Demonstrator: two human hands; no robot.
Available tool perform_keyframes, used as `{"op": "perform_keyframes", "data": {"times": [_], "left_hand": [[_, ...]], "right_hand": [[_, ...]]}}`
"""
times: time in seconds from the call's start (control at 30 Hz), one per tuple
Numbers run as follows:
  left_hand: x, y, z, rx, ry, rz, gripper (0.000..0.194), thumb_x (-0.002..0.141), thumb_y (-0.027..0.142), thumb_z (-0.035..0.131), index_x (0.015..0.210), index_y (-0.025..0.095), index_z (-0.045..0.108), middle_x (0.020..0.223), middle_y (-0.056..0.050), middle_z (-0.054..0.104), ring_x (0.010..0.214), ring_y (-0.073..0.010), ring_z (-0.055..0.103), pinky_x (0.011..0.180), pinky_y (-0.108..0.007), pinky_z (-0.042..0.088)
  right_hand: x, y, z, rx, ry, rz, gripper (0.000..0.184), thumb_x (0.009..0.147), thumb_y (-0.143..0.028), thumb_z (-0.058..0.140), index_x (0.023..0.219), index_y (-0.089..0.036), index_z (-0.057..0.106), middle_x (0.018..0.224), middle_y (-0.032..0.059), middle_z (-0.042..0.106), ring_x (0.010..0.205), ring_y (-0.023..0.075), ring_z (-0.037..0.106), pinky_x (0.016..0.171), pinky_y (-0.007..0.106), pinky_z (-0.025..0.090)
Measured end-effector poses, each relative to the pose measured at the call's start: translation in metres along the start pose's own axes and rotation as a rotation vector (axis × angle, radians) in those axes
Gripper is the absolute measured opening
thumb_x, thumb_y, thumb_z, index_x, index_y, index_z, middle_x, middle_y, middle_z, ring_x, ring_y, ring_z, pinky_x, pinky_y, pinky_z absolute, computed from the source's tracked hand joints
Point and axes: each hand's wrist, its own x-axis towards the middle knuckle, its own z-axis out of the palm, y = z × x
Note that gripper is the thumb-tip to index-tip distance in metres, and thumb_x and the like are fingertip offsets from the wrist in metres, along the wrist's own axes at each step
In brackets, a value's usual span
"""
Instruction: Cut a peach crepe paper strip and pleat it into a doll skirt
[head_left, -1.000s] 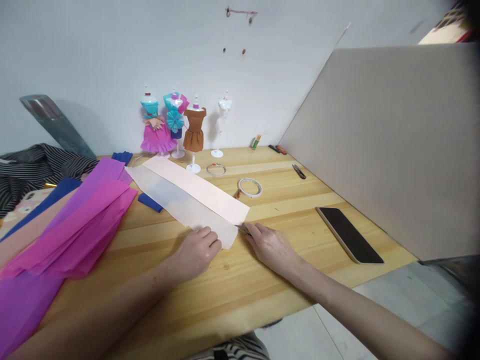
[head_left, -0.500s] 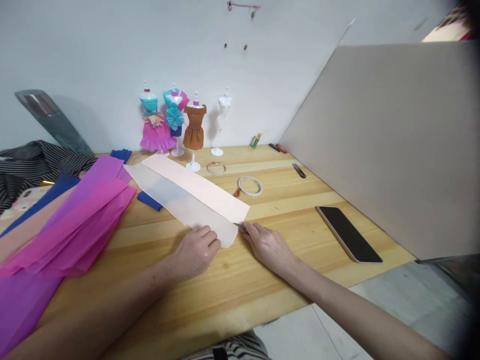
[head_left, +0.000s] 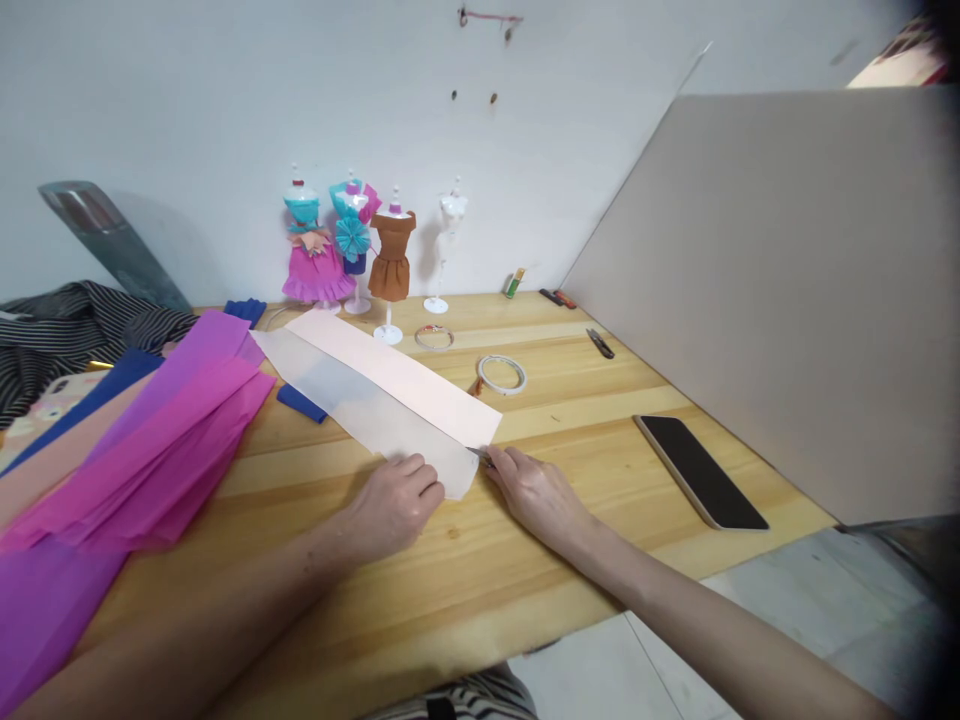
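Note:
A long pale pink paper strip (head_left: 405, 377) lies slantwise on the table, its near side a thinner, greyish-white paper sheet (head_left: 352, 400). My left hand (head_left: 397, 505) rests at that sheet's near edge, fingers curled closed on it. At the right end of the paper, my right hand (head_left: 534, 490) is closed around small scissors (head_left: 480, 456), mostly covered by the fingers. Their dark pointed blades reach in at the line between the pink strip and the whitish sheet.
Several small dress forms (head_left: 390, 255) stand by the wall. Beyond the paper are a roll of tape (head_left: 502, 374) and thread snips (head_left: 600, 344). A phone (head_left: 701, 472) lies right. Purple and pink crepe paper (head_left: 172, 430) covers the left, before a tilted bottle (head_left: 112, 240).
The whole view has shifted very slightly. Both hands, the scissors and the paper keep nearly the same positions.

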Motion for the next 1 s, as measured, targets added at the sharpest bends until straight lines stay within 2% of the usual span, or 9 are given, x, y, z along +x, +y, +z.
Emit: {"op": "perform_keyframes", "data": {"times": [0.47, 0.63, 0.73, 0.87, 0.93, 1.0], "left_hand": [[0.001, 0.000, 0.001, 0.003, 0.007, 0.001, 0.018, 0.085, 0.008, 0.046, 0.070, 0.016, 0.052, 0.071, -0.004, 0.053, 0.069, -0.0174, 0.043, 0.062, -0.031, 0.038], [0.000, 0.000, 0.000, -0.021, 0.012, -0.008, 0.018, 0.085, 0.008, 0.047, 0.070, 0.016, 0.052, 0.071, -0.004, 0.054, 0.069, -0.0172, 0.043, 0.063, -0.031, 0.037], [0.000, 0.000, 0.000, -0.041, 0.015, -0.039, 0.019, 0.086, 0.009, 0.046, 0.070, 0.016, 0.052, 0.072, -0.004, 0.055, 0.068, -0.0167, 0.044, 0.063, -0.031, 0.037], [0.001, -0.001, -0.001, -0.046, 0.018, -0.090, 0.018, 0.086, 0.009, 0.046, 0.071, 0.017, 0.053, 0.073, -0.004, 0.056, 0.070, -0.0166, 0.046, 0.065, -0.031, 0.038], [0.003, -0.001, -0.002, -0.041, 0.016, -0.109, 0.018, 0.086, 0.009, 0.046, 0.071, 0.017, 0.053, 0.073, -0.004, 0.057, 0.070, -0.0165, 0.046, 0.064, -0.031, 0.038], [0.005, -0.002, -0.003, -0.041, 0.022, -0.133, 0.019, 0.085, 0.009, 0.046, 0.070, 0.017, 0.053, 0.073, -0.003, 0.058, 0.069, -0.0163, 0.048, 0.062, -0.030, 0.038]], "right_hand": [[0.000, 0.000, 0.001, -0.022, 0.017, -0.026, 0.018, 0.093, -0.017, 0.043, 0.102, -0.014, 0.058, 0.073, 0.0049, 0.064, 0.058, 0.0154, 0.061, 0.050, 0.025, 0.034], [0.001, 0.000, 0.000, 0.002, -0.003, 0.001, 0.021, 0.093, -0.018, 0.044, 0.106, -0.014, 0.059, 0.076, 0.0063, 0.066, 0.062, 0.0175, 0.064, 0.051, 0.025, 0.037], [0.001, 0.001, -0.006, 0.096, -0.038, 0.058, 0.023, 0.091, -0.021, 0.044, 0.107, -0.015, 0.060, 0.084, 0.0080, 0.069, 0.067, 0.0190, 0.066, 0.053, 0.026, 0.041], [-0.005, 0.005, -0.017, 0.342, -0.047, 0.190, 0.025, 0.084, -0.026, 0.053, 0.107, -0.019, 0.062, 0.091, 0.0063, 0.073, 0.077, 0.0218, 0.069, 0.064, 0.028, 0.048], [-0.009, 0.004, -0.020, 0.457, -0.016, 0.264, 0.031, 0.081, -0.031, 0.056, 0.110, -0.020, 0.061, 0.086, 0.0054, 0.074, 0.071, 0.0216, 0.069, 0.062, 0.029, 0.050], [-0.010, -0.001, -0.020, 0.560, 0.041, 0.270, 0.034, 0.081, -0.032, 0.055, 0.111, -0.017, 0.061, 0.078, 0.0053, 0.074, 0.061, 0.0194, 0.067, 0.057, 0.028, 0.049]]}}
